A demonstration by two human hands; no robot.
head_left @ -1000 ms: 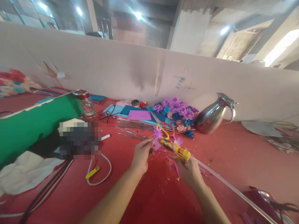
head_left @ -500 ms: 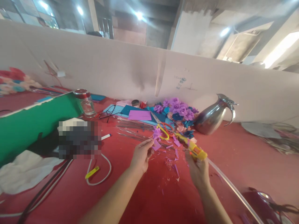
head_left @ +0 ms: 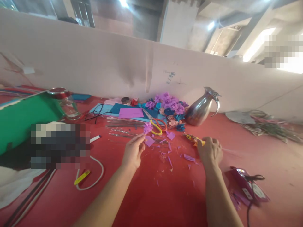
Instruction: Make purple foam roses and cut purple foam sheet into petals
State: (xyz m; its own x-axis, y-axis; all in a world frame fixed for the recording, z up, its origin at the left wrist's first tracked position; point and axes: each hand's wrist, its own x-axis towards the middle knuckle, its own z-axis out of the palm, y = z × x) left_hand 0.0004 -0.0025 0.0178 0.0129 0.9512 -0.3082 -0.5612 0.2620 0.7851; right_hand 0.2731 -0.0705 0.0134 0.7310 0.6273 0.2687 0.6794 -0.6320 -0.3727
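Observation:
Between the thumb and fingers of my left hand [head_left: 133,149] is a small purple paper flower [head_left: 148,126], held upright. A square purple scrap [head_left: 149,141] lies just beneath it. Over on the right, my right hand [head_left: 211,151] is closed around a yellow glue gun [head_left: 200,142] at table level. The hand covers most of the gun, and its front end points left. Behind my left hand lie scissors [head_left: 157,126] with orange and yellow handles. Purple paper cuttings [head_left: 188,157] are scattered on the red table [head_left: 165,195] between my hands.
Finished paper flowers [head_left: 169,104] are heaped at the back, beside a metal jug [head_left: 200,107]. Coloured paper sheets [head_left: 131,113], eyeglasses [head_left: 96,114] and a glass jar [head_left: 68,105] stand left of them. A maroon device with a cord [head_left: 248,186] lies right; a white cable [head_left: 102,170] curls left.
My right hand has moved right with the glue gun and turned palm down, lowering it to the table. The left hand still holds the paper flower. The view has swung slightly right.

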